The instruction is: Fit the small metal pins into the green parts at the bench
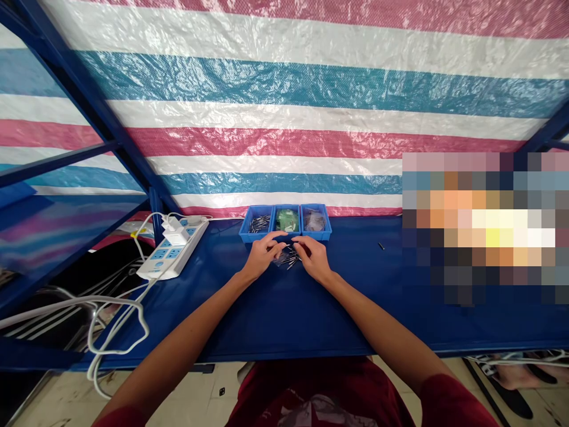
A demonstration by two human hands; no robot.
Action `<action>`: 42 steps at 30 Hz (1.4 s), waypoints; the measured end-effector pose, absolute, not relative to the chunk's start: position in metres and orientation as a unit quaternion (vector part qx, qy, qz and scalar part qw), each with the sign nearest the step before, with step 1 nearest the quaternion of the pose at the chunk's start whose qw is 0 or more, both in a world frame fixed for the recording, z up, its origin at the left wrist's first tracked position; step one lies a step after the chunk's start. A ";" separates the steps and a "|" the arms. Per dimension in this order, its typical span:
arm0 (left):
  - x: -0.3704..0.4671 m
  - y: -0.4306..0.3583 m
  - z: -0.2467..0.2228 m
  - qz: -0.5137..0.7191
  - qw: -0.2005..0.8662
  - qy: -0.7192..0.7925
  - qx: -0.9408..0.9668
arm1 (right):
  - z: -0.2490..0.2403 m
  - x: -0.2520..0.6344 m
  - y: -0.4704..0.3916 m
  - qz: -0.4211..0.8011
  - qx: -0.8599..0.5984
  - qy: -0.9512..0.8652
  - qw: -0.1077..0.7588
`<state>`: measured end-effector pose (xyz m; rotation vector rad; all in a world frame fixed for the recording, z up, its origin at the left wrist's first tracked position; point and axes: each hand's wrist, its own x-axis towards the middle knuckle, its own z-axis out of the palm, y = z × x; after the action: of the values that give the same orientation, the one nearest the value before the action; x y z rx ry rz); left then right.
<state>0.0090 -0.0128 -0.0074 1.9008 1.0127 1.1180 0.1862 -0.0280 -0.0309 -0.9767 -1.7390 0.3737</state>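
Blue bench [284, 320], busiest at the middle

From where I'm standing, the bench has a smooth, dark blue top. Three blue bins [272, 220] sit in a row near its back edge. Just in front of them are a clear bag [280, 260] and a cluster of thin metal pieces [292, 258]; whether those are inside the bag or over it, I can't tell. Off to the right lies one small dark piece [381, 245]. A white power strip [168, 255] rests at an angle on the left, white cords [144, 318] trailing past the front edge.

Bins [254, 238] blue; tabletop [284, 314] dark blue; sheet [311, 112] striped red, white, blue.
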 end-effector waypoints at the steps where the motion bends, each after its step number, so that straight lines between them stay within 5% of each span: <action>1: 0.009 -0.014 -0.006 0.429 0.359 0.393 0.730 | -0.031 0.186 -0.028 0.158 -0.403 -0.732 0.526; 12: 0.008 -0.011 -0.009 0.435 0.413 0.370 0.709 | -0.032 0.185 -0.026 0.167 -0.417 -0.742 0.498; 31: -0.014 0.018 -0.011 0.626 0.173 0.534 0.541 | -0.032 0.188 -0.023 0.118 -0.483 -0.695 0.519; 37: -0.016 0.018 -0.011 0.579 0.152 0.494 0.631 | -0.031 0.190 -0.019 0.123 -0.533 -0.716 0.434; 42: -0.010 0.010 -0.008 0.496 0.095 0.450 0.737 | -0.023 0.194 -0.019 0.127 -0.598 -0.748 0.257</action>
<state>-0.0099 0.0095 -0.0078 2.1838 1.3338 1.4691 0.1937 -0.0193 -0.0228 -1.6230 -2.0308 0.3439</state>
